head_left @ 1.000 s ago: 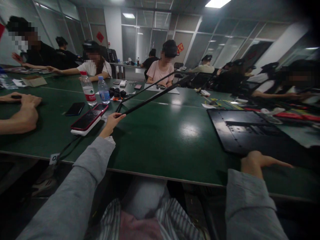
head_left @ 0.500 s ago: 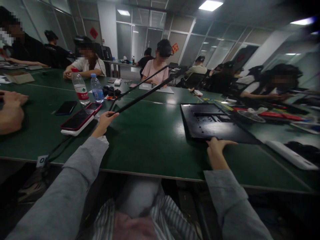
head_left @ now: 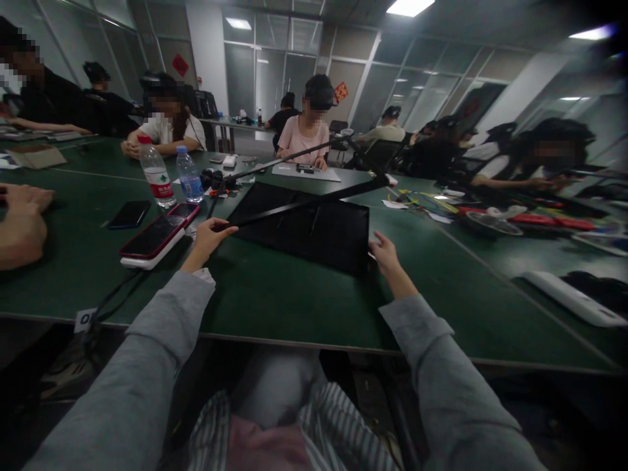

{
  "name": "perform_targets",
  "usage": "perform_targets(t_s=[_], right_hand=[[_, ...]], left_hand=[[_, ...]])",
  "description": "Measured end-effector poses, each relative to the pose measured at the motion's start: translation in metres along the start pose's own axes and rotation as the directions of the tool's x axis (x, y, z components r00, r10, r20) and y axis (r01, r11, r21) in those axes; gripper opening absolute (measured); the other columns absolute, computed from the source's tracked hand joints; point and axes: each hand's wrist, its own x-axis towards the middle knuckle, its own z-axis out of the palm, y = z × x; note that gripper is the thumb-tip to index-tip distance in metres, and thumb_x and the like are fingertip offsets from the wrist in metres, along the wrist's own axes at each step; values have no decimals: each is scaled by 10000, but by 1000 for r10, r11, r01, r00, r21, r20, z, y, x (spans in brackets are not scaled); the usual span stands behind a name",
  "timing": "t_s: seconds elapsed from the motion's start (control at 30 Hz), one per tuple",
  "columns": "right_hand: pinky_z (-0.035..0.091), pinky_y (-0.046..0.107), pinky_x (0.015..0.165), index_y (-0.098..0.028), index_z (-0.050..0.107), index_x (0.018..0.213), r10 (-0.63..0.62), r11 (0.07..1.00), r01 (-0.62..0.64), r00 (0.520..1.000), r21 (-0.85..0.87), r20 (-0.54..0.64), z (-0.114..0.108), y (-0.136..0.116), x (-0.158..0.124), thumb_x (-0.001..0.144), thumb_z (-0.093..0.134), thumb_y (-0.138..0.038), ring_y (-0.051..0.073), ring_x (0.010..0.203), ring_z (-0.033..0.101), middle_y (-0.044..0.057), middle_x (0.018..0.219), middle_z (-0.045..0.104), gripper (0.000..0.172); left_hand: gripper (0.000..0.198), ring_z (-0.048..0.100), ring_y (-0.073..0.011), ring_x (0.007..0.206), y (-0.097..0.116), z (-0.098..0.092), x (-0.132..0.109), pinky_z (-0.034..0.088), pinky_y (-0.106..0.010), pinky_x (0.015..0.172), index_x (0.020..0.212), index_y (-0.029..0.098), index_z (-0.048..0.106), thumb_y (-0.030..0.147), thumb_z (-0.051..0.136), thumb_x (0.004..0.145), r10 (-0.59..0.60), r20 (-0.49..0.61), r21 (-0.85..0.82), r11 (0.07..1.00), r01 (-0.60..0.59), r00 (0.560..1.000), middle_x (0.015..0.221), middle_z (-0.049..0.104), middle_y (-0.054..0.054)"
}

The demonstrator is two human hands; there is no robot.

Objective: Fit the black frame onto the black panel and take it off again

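Observation:
My left hand (head_left: 205, 242) is closed, pinching the near corner of a thin black rectangular frame (head_left: 287, 208), like a screen bezel, which is tilted up off the table. Beneath the frame is a flat black panel (head_left: 324, 243), like a monitor screen, with its dark smooth face showing. My right hand (head_left: 391, 260) grips the panel's right edge, thumb near the upper side; some of its fingers are hidden behind the edge. The frame's near strip crosses in front of the panel and covers part of it.
Left of my left hand are a red-cased phone (head_left: 159, 230), a dark phone (head_left: 129, 214), a red-capped bottle (head_left: 159, 180) and a blue-capped bottle (head_left: 190, 180). A white power strip (head_left: 572, 299) lies right. Other people sit around the green table (head_left: 294, 307); a co-worker's hands rest at far left.
My right hand has moved left with the black panel, now under the frame. Its face with slots and ports no longer shows; the smooth dark face does. The frame has turned slightly in my left hand.

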Motion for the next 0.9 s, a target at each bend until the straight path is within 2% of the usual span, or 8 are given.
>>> perform_targets(t_s=[0.07, 0.1, 0.2, 0.27, 0.4, 0.63, 0.73, 0.9], right_hand=[[604, 363, 803, -255, 646, 1168, -58, 992, 71, 991, 100, -120, 8, -8, 5, 878, 656, -497, 208, 813, 671, 19, 856, 658, 378], [614, 380, 833, -261, 634, 1122, -84, 981, 99, 992, 165, -98, 10, -12, 6, 926, 601, -585, 224, 860, 697, 37, 874, 671, 380], [634, 411, 833, -282, 600, 1019, -165, 958, 124, 976, 259, 140, 7, -20, 4, 910, 497, -855, 259, 887, 721, 63, 872, 679, 592], [627, 395, 772, -282, 603, 1009, -188, 969, 144, 958, 202, 218, 5, -20, 2, 815, 618, -889, 245, 800, 683, 35, 809, 633, 638], [609, 426, 790, -234, 665, 1145, -245, 968, 248, 966, -33, 79, 13, -3, 3, 769, 790, -607, 231, 761, 630, 2, 775, 602, 545], [495, 612, 1145, -180, 738, 1263, -523, 740, 481, 851, -470, 47, 29, 22, 2, 904, 565, -330, 351, 1157, 630, 175, 1112, 691, 425], [470, 641, 1148, -170, 747, 1272, -555, 694, 486, 831, -531, 36, 30, 24, 1, 911, 551, -302, 363, 1175, 584, 178, 1108, 638, 431], [426, 627, 1186, -138, 736, 1302, -496, 728, 436, 868, -529, 33, 29, 26, 2, 900, 551, -250, 364, 1213, 555, 181, 1137, 601, 457]], left_hand=[[443, 720, -297, 993, -3, -1, 1, 554, -415, 935, 897, 216, 764, 516, 980, 652, 43, 29, 70, 997, -45, 999, 958, 770, -77], [428, 717, -299, 997, -4, -2, 0, 549, -421, 945, 897, 223, 770, 513, 978, 660, 68, 45, 112, 991, -73, 997, 967, 771, -76], [403, 705, -308, 1034, -4, -1, -4, 530, -440, 991, 896, 243, 783, 523, 977, 680, 144, 95, 231, 959, -163, 985, 1013, 770, -79], [401, 698, -312, 1056, -4, 1, -7, 519, -448, 1014, 906, 251, 791, 533, 978, 690, 178, 136, 278, 937, -210, 975, 1058, 769, -85], [399, 683, -322, 1064, -5, 0, -7, 501, -465, 1033, 910, 258, 796, 545, 977, 701, 202, 200, 336, 905, -261, 959, 1058, 767, -88], [432, 649, -363, 1133, -5, -6, -7, 492, -492, 1041, 827, 270, 773, 597, 991, 651, 171, 269, 358, 896, -263, 948, 1014, 776, -95], [431, 644, -372, 1132, -4, -5, -8, 489, -501, 1040, 788, 267, 757, 579, 1009, 631, 155, 275, 348, 904, -248, 949, 1003, 764, -103], [477, 613, -375, 1190, -7, -2, -7, 465, -541, 1097, 780, 255, 749, 632, 1001, 630, 189, 309, 346, 891, -295, 932, 1104, 753, -111]])
